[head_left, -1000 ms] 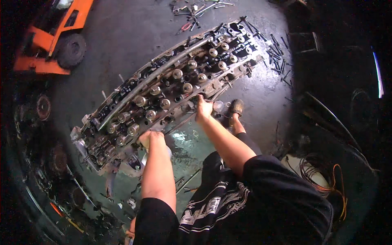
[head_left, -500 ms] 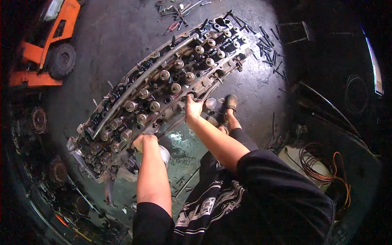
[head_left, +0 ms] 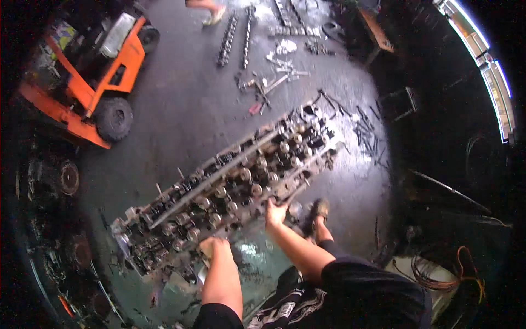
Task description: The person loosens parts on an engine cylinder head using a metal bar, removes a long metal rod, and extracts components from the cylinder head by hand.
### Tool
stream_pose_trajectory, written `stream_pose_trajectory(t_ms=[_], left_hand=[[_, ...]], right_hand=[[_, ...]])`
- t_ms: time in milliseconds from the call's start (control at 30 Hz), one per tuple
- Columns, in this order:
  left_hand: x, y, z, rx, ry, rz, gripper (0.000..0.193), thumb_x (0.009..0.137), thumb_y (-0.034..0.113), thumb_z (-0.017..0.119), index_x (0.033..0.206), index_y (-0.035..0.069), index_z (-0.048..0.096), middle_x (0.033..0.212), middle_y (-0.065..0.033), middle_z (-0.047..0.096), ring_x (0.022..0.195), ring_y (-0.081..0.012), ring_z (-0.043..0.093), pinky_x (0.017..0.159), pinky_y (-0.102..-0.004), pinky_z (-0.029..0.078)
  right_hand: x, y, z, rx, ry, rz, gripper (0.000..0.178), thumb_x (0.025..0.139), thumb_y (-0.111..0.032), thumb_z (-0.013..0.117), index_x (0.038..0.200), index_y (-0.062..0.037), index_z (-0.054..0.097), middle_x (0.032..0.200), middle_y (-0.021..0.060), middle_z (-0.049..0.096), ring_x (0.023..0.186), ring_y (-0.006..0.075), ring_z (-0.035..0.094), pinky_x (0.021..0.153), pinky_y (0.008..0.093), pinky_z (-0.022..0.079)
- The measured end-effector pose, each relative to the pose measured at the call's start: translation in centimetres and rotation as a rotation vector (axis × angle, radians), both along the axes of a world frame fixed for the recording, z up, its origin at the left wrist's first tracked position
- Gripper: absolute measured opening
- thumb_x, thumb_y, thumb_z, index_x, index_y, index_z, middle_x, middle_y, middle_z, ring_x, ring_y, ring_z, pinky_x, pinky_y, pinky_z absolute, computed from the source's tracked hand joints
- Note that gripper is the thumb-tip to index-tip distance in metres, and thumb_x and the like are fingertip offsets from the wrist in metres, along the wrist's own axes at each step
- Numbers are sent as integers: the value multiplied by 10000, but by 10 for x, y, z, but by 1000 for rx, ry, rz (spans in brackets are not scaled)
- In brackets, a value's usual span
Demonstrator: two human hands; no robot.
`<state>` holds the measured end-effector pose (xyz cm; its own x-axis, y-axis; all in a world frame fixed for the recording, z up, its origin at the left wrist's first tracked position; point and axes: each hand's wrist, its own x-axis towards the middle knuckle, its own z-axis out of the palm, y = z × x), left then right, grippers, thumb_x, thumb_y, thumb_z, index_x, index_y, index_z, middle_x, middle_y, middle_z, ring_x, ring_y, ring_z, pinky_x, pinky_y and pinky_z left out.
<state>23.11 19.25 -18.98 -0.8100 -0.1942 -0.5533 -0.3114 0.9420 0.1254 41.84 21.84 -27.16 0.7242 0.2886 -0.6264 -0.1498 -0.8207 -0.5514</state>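
Bare forearms, a black short-sleeved shirt (head_left: 350,290) with white print, a sandal (head_left: 316,211).

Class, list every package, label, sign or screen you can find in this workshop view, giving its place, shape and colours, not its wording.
No package, sign or screen shows clearly.
Sticker patch: top left, on the orange forklift, small, pale yellow-green, blurred.
Shirt print: bottom centre, white pattern on black fabric.
Both hands, left and right, grip the unlabelled grey cylinder head.

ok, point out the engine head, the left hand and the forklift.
engine head (head_left: 230,192), head view, middle of its top face.
left hand (head_left: 211,247), head view, back of the hand at the near edge.
forklift (head_left: 90,71), head view, orange body.
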Motion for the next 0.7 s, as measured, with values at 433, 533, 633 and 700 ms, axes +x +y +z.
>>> stream_pose_trajectory(t_ms=[433, 533, 633, 700], left_hand=[[-5, -2, -19, -68, 130, -115, 422, 865, 392, 532, 978, 16, 685, 1047, -139, 676, 959, -262, 644, 826, -382, 508], [12, 15, -25, -54, 104, -126, 409, 855, 389, 550, 971, 22, 689, 1034, -135, 680, 946, -260, 649, 813, -381, 513], [1, 8, -25, -65, 130, -87, 397, 845, 387, 569, 963, 29, 693, 1022, -131, 683, 932, -258, 654, 799, -380, 518], [2, 11, -26, -63, 124, -86, 389, 838, 385, 581, 959, 34, 696, 1014, -128, 686, 923, -257, 657, 789, -379, 521]], right_hand=[[6, -8, -32, 52, 16, 127, 761, 735, -528, 739, 1173, 58, 530, 1038, 223, 647, 877, 361, 615, 763, 451, 493], [28, -8, -84, 310, 174, -23, 799, 718, -492, 764, 1201, 85, 495, 1065, 216, 643, 888, 363, 622, 783, 430, 492], [17, -14, -87, 264, 269, -5, 820, 738, -551, 716, 1206, 88, 504, 1051, 187, 654, 860, 346, 623, 770, 416, 491], [21, -12, -85, 156, 376, -25, 832, 748, -581, 688, 1209, 88, 509, 1038, 173, 660, 847, 333, 624, 764, 408, 489]])
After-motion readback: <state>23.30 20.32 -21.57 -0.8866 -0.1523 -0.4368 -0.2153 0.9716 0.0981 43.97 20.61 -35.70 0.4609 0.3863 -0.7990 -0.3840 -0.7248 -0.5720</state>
